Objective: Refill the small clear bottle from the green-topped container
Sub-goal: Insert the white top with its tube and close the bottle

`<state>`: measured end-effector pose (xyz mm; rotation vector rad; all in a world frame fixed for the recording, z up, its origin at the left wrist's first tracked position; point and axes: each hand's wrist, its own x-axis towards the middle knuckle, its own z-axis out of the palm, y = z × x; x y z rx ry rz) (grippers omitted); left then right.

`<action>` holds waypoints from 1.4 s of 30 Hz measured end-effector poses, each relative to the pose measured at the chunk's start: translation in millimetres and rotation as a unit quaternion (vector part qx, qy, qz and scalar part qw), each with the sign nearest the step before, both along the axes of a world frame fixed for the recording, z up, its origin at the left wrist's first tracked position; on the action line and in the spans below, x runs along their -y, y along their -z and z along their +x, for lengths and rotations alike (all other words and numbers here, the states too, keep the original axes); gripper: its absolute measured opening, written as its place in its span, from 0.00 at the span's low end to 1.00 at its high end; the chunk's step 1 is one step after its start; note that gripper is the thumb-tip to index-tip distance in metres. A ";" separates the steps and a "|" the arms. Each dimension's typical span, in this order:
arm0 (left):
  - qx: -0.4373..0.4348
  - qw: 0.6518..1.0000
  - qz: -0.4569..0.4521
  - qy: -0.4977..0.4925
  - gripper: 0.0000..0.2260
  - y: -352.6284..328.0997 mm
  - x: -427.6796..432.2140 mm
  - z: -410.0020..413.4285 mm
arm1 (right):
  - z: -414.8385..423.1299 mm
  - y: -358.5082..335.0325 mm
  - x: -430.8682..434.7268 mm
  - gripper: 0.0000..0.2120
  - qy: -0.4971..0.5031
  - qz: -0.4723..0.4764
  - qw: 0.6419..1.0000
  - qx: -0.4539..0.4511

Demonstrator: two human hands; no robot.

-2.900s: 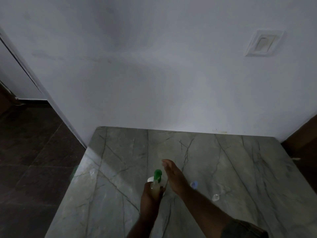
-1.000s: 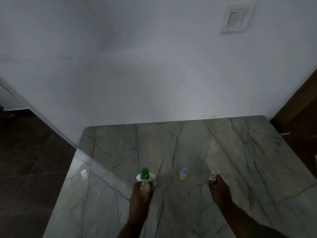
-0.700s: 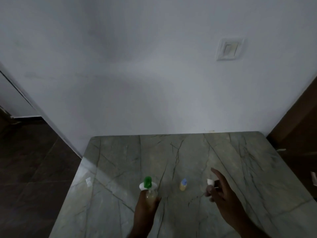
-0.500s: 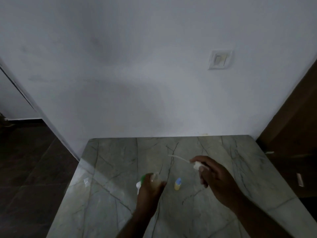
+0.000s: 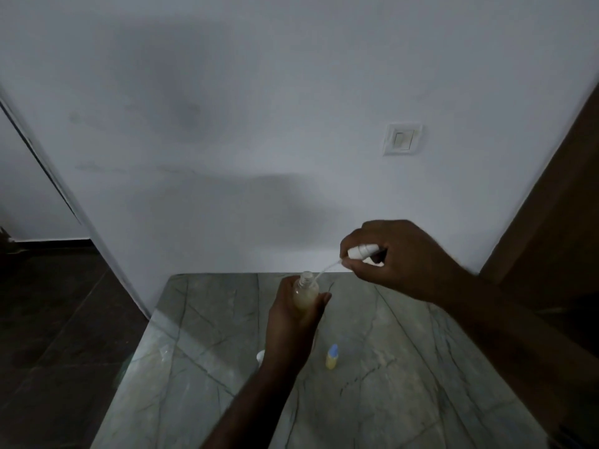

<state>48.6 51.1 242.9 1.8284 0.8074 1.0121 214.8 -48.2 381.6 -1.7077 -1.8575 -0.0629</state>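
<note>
The small clear bottle (image 5: 305,291) is held upright above the table (image 5: 405,367), its neck open and its lower part filled with pale yellowish liquid. The white spray cap (image 5: 362,251) sits up and to its right, its thin tube (image 5: 325,270) slanting down to the bottle's mouth. Of the green-topped container only a white edge (image 5: 261,355) shows, low on the table.

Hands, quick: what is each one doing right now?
Left hand: closed around the small clear bottle, held upright, neck open.
Right hand: closed on the white pump cap, its thin dip tube angled toward the bottle's neck.
</note>
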 end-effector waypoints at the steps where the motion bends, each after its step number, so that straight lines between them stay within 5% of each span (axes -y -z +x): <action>1: 0.003 1.000 0.002 0.000 0.13 -1.4 0.6 -1.4 | 0.6 -5.6 -0.4 0.02 0.004 0.010 1.000 0.016; 15: 0.024 0.999 0.041 0.025 0.16 -22.0 13.1 -5.3 | -17.1 -25.7 -12.1 0.06 -0.047 -0.087 0.985 0.144; 21: 0.015 0.998 0.050 0.020 0.10 -24.6 18.8 -5.8 | -23.3 -26.7 -20.6 0.08 -0.059 -0.128 0.970 0.200; 31: 0.021 0.999 0.015 0.045 0.14 -24.8 26.1 -8.9 | -31.3 -33.4 -30.2 0.05 -0.140 -0.245 0.950 0.130; 37: 0.018 0.998 -0.007 0.054 0.19 -27.7 29.5 -6.7 | -38.2 -45.2 -37.6 0.07 -0.107 -0.239 0.942 0.212; 42: 0.030 0.998 0.015 0.060 0.17 -40.3 31.2 -8.5 | -41.1 -39.8 -40.4 0.23 -0.004 -0.189 0.944 0.269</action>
